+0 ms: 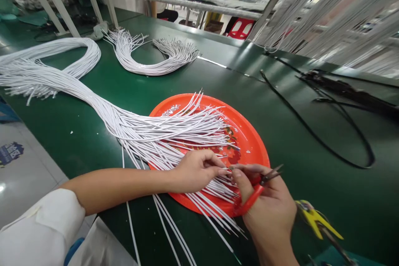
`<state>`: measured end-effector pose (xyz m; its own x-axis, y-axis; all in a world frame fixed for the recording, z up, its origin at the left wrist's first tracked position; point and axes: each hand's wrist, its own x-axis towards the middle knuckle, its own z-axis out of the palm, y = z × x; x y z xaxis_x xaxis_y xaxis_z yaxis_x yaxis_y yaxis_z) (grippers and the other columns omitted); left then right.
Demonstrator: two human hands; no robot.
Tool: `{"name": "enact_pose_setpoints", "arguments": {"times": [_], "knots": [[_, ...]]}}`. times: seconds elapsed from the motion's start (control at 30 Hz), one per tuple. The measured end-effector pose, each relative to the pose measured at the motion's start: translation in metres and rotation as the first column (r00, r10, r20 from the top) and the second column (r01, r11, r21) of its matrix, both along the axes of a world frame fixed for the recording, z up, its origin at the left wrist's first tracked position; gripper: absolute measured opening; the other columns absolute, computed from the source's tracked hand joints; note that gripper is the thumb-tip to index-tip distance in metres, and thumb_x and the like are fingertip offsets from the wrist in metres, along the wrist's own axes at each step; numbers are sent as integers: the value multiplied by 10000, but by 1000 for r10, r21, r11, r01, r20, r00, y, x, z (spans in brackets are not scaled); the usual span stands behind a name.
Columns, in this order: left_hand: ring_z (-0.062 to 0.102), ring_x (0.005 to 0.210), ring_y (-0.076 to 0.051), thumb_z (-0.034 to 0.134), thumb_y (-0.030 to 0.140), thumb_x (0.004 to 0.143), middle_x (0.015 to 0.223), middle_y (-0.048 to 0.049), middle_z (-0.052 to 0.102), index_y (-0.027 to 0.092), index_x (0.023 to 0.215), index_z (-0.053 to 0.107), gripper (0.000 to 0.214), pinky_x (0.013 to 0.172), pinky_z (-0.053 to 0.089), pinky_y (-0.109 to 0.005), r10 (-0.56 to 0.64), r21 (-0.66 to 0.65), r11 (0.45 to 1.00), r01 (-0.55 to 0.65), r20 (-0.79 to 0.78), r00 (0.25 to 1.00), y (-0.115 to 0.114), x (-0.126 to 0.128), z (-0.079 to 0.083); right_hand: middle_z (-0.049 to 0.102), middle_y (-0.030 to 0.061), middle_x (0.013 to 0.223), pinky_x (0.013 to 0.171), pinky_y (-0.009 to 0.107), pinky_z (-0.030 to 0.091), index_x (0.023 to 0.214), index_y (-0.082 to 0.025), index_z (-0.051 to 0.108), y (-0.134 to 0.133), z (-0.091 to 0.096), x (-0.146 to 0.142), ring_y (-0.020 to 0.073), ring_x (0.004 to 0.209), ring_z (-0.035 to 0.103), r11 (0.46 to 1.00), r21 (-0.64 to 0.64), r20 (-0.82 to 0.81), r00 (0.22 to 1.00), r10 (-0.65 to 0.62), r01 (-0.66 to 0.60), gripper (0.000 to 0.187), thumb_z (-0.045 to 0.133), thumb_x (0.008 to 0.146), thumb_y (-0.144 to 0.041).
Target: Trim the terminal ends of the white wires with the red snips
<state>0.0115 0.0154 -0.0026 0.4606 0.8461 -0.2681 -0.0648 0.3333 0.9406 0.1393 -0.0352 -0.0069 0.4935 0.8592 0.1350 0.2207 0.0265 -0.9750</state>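
Note:
My left hand (196, 170) rests on a fan of thin white wires (149, 131) that lie across an orange plate (249, 141), its fingers pinched on one wire end. My right hand (268, 208) sits beside it at the plate's near edge, closed round a small red-handled snipper (258, 189) whose metal blades point right. The thumb and forefinger of the right hand meet the left fingertips at the same wire end. Tiny metal bits (171, 110) lie on the plate's far left part.
The green table (280, 124) carries more white wire bundles (146, 56) at the back left, black cables (327, 91) at the right and a yellow-handled tool (314, 218) near my right wrist. White wires hang from a rack at the upper right. People sit at a far bench.

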Motion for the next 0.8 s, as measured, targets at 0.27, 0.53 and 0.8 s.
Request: {"name": "enact_pose_setpoints", "arguments": {"times": [0.27, 0.53, 0.8], "knots": [[493, 554, -60, 639, 87, 681, 593, 35, 543, 113, 656, 536, 110, 580, 388, -212, 12, -125, 992, -2, 80, 997, 3, 0, 9, 652, 15, 718, 636, 279, 527, 759, -187, 567, -1, 1, -1, 144, 663, 636, 999, 45, 49, 999, 19, -21, 169, 693, 665, -249], [411, 450, -26, 645, 81, 667, 495, 77, 494, 116, 645, 529, 123, 546, 363, -201, -19, -158, 986, 52, 206, 978, 4, 0, 7, 649, 22, 718, 613, 290, 519, 777, -180, 576, 1, 0, 2, 157, 650, 623, 999, -44, 27, 999, 25, -24, 219, 712, 629, -267], [539, 611, -90, 665, 163, 674, 648, 11, 578, 116, 698, 572, 107, 629, 429, -246, -17, -44, 999, 18, 10, 1000, 2, 0, -5, 653, 13, 729, 620, 287, 516, 803, -196, 579, -2, 3, -1, 142, 650, 618, 1000, 5, 16, 1000, 22, -22, 248, 734, 620, -259]]}}
